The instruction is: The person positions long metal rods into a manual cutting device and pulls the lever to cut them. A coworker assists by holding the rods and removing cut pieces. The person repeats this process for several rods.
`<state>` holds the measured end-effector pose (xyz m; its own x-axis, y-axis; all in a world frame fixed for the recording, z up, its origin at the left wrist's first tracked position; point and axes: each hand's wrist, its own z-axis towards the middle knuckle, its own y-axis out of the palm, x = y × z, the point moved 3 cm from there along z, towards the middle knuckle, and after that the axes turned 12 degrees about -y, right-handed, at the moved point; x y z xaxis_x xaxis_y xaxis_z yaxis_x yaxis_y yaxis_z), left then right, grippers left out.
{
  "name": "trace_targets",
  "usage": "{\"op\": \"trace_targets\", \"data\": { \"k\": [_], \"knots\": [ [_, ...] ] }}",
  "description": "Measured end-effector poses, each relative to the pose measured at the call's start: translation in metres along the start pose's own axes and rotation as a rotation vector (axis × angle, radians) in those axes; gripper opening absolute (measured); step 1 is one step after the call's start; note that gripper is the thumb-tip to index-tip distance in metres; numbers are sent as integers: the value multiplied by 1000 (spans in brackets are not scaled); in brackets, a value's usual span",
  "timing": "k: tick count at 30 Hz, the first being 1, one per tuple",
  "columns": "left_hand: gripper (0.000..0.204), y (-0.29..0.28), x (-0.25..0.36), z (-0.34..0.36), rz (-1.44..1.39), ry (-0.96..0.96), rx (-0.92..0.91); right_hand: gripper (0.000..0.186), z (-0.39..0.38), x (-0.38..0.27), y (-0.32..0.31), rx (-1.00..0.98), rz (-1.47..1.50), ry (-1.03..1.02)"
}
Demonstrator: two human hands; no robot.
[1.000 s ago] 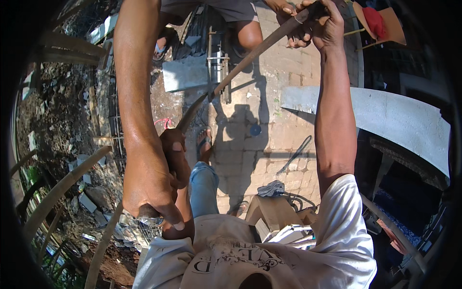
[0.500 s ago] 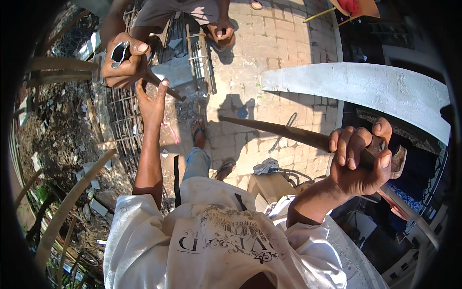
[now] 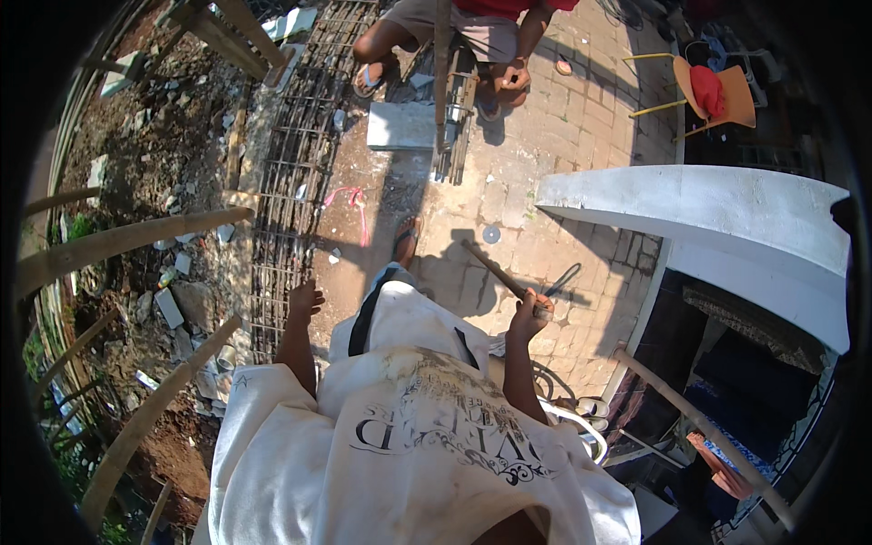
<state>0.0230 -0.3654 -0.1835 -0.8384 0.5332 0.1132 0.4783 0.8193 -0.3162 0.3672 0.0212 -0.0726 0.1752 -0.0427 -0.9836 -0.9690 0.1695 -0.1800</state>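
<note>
My right hand (image 3: pixel 530 312), low right of centre, is closed on a long dark tapered bar (image 3: pixel 493 271) that points forward and left over the paving. My left hand (image 3: pixel 305 298) hangs beside the bundle of rusty rebar cages (image 3: pixel 280 236) with fingers loosely apart and nothing in it. A dark loop-shaped thing (image 3: pixel 568 280) lies on the paving beyond my right hand. A co-worker (image 3: pixel 490 36) in red sits ahead near a pale block (image 3: pixel 400 125), behind an upright bar (image 3: pixel 440 73); whether they grip it I cannot tell.
Wooden poles (image 3: pixel 136 245) stand out over rubble (image 3: pixel 163 118) on the left. A concrete slab (image 3: pixel 690 200) juts in from the right above a dark opening. An orange chair (image 3: pixel 736 100) with red cloth is at the upper right; another pole (image 3: pixel 708 436) slants at the lower right.
My hands have parted and come down toward my body, the right keeping the bar. The co-worker's hands, earlier close to mine on bars, are farther away. The view has shifted.
</note>
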Motion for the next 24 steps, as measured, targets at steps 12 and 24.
{"op": "trace_targets", "data": {
  "k": [12, 24],
  "knots": [
    [29, -25, -48, 43, 102, -250, -94, 22, -20, -32, -13, -108, -156, 315],
    [33, -64, 239, 40, -270, 306, -200, 23, -22, -48, 27, 166, -64, 578]
  ]
}}
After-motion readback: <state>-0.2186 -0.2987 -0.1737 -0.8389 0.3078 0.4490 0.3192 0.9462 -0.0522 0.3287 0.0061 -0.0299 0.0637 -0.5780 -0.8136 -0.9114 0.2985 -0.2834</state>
